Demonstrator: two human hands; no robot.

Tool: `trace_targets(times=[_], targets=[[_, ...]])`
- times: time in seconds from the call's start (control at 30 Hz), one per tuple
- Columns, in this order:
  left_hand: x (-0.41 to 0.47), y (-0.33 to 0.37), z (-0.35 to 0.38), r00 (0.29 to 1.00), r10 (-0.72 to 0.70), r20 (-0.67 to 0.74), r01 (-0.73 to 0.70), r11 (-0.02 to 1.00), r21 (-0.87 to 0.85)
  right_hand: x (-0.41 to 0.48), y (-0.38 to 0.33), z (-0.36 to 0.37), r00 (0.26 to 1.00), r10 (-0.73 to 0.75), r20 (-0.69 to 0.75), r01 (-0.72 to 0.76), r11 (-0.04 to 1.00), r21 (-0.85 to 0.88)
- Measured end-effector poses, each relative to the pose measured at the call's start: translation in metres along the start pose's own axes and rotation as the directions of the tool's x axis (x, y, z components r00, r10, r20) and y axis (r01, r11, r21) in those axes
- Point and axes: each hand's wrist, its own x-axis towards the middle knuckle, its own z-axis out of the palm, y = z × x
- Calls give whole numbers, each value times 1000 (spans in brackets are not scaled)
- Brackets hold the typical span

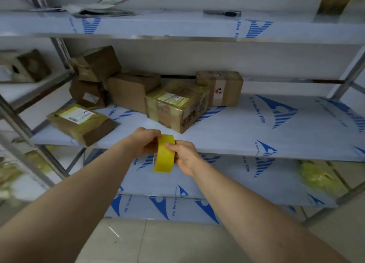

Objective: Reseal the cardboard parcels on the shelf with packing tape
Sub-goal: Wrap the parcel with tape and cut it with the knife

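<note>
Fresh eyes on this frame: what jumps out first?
The bright yellow tape roll at centre frame, held edge-on between the left hand and right hand, just in front of the middle shelf. Next comes the huddle of brown cardboard parcels on that shelf's left half, some stacked and tilted. The blue-printed protective film on the shelves also stands out.

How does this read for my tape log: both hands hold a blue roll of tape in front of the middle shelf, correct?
One detail is wrong: the roll of tape is yellow, not blue. The head view shows the left hand and the right hand both holding it in front of the middle shelf.
</note>
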Motion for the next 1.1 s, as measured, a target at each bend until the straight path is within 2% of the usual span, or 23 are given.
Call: trace_targets(times=[0.13, 0.27, 0.4, 0.53, 0.63, 0.77, 0.9, 1.1], targets=[[-9, -8, -10, 999, -4, 46, 5, 1000, -8, 0, 6, 8, 998, 55, 29, -59, 985, 165], [-10, -15, -29, 997, 24, 67, -25, 1000, 5, 1, 9, 20, 995, 96, 24, -99, 968, 229], [-8, -16, -55, 997, 44, 58, -41, 998, -46, 1, 10, 38, 996, 88, 33, -92, 978, 184], [-7, -15, -81, 995, 61, 83, -52, 993, -106, -1, 17, 60, 988, 82, 134, -97, 989, 110], [-3, -14, -101, 994, 69, 87, -60, 993, -100, 0, 21, 82, 982, 22, 187, -38, 996, 81], [-2, -13, -125, 989, 64, 136, -47, 991, -124, 4, 17, 97, 987, -57, 147, 40, 993, 111], [6, -15, -139, 967, 86, 238, -53, 988, -142, 3, 18, 104, 993, -60, 106, 44, 988, 147], [11, -18, -146, 945, 113, 308, -61, 983, -173, 7, 20, 112, 991, -73, 110, 58, 990, 130]])
